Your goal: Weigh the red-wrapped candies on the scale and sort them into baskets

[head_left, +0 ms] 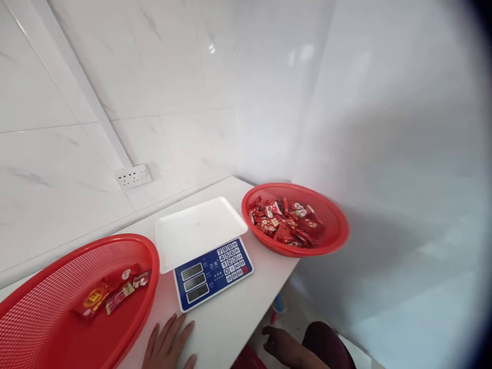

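My left hand (169,344) lies flat on the white table (215,320), fingers spread, holding nothing. Just beyond its fingertips is a digital scale (213,274) with a blue keypad panel and a bare white weighing tray (200,230). Left of the hand stands a red mesh basket (148,287) with a few wrapped snacks (115,292) inside. My right hand (282,346) hangs off the table's right edge, its fingers loosely bent and apart, with nothing visible in them. A second red basket (334,225), at the table's far right corner, holds many red snack packets (284,223).
A white tiled wall (184,138) runs behind the table, with a power socket (133,177) and a cable duct (80,82). A smooth pale wall (384,179) rises on the right. Below the table edge are a red object (249,359) and a blue item (279,303) on the floor.
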Tool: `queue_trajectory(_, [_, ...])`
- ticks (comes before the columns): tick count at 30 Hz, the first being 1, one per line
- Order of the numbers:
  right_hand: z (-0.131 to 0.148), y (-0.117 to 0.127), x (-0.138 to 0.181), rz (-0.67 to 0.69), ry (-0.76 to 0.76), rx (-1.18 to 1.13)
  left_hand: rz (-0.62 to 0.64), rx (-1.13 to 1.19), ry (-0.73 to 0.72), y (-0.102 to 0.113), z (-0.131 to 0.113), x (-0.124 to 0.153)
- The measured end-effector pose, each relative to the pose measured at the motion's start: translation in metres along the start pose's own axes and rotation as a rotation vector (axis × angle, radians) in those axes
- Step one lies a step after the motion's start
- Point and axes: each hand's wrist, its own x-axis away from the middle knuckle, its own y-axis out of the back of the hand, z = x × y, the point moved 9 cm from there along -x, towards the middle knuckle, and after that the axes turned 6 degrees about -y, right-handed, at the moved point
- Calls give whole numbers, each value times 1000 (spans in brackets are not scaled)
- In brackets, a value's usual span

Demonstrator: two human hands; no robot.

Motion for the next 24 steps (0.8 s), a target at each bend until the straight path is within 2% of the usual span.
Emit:
queue_trajectory(2, [-7,23,2,-33,-12,28,-9,59,-26,-3,-3,-8])
queue_trajectory(4, [-5,46,23,-70,4,26,-18,106,-37,-1,-3,-15])
queue_trajectory(8, [17,87,81,-152,48,-14,-42,162,-37,3,-1,-21])
queue_trajectory(12, [39,111,116,-170,46,-28,-60,218,-43,5,0,-19])
queue_trajectory(16, [72,126,135,-113,88,-37,-46,236,-17,6,1,-19])
queue_trajectory(19, [103,146,146,-79,156,-53,-37,238,-11,6,3,-21])
queue_trajectory(22, [130,182,147,-107,253,-109,-44,287,-14,5,6,-22])
queue_trajectory(24, [139,216,139,-201,300,-131,-54,370,38,4,9,-22])
